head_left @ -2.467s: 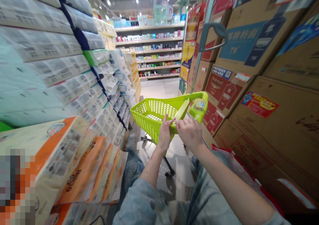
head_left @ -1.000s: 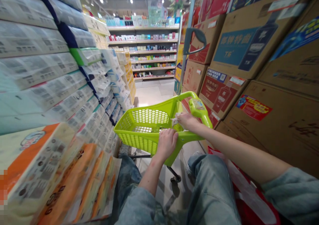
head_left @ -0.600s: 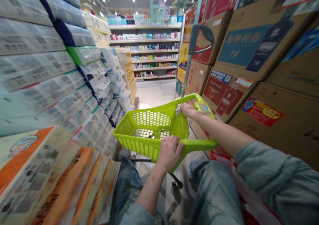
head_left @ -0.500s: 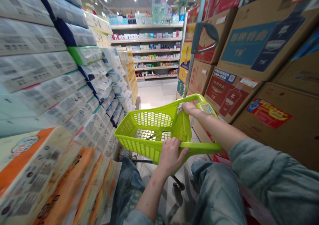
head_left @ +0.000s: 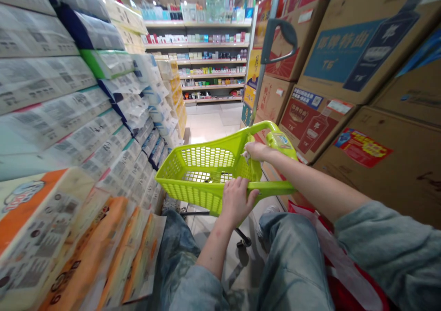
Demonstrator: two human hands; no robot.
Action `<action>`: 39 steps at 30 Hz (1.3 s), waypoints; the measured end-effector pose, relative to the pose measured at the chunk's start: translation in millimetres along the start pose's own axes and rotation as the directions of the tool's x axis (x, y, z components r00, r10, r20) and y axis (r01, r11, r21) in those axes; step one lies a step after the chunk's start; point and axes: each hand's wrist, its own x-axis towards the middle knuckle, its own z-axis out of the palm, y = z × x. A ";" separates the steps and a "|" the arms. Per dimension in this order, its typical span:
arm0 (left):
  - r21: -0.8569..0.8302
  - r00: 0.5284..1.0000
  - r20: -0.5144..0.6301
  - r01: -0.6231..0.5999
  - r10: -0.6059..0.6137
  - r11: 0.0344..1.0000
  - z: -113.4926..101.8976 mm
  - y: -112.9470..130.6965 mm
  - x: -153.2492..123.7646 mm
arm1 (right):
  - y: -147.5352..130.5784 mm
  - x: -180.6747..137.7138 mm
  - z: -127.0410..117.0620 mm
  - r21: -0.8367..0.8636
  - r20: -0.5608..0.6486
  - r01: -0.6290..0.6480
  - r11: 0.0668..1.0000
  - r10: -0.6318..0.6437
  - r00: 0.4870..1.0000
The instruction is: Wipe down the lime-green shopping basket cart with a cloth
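Nearest are the person's knees in jeans (head_left: 296,265), with a red bag (head_left: 339,279) against the right leg. Just past them the left hand (head_left: 237,200) is clamped on the near rim of a green basket (head_left: 193,195), fingers curled over the edge and thumb out to the right. The basket rides on a wheeled frame over the floor (head_left: 210,122) and is tilted, its right side higher. The right hand (head_left: 257,151), well apart from the left and farther out, is closed on a small white wipe (head_left: 245,155), which it presses to the upper inside edge of the basket, just beside the green handle (head_left: 280,142) with its label. Along the left side runs a wall of stacked tissue packs (head_left: 69,132), orange ones lowest and nearest. On the right stand stacked cartons (head_left: 347,67), brown with blue and red prints. A grey trolley grip (head_left: 280,40) on a metal post sticks out before the cartons. At the far end of the aisle are shelves (head_left: 206,60) of small goods under ceiling lights.
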 end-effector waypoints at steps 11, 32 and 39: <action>-0.124 0.988 -0.052 -0.148 0.143 0.981 4.4 -39.0 -1.5 | -2.8 -64.1 19.3 0.063 -0.039 0.041 0.997 -0.039 0.998; 0.283 1.000 -0.002 -0.016 0.017 0.959 4.5 -50.5 2.3 | -31.0 -137.7 105.3 -0.025 -0.697 -0.045 0.999 0.015 0.716; 0.215 0.998 0.021 -0.056 0.053 0.975 9.3 -49.6 6.6 | -22.4 -127.0 120.6 -0.059 -0.717 0.021 0.998 -0.057 0.694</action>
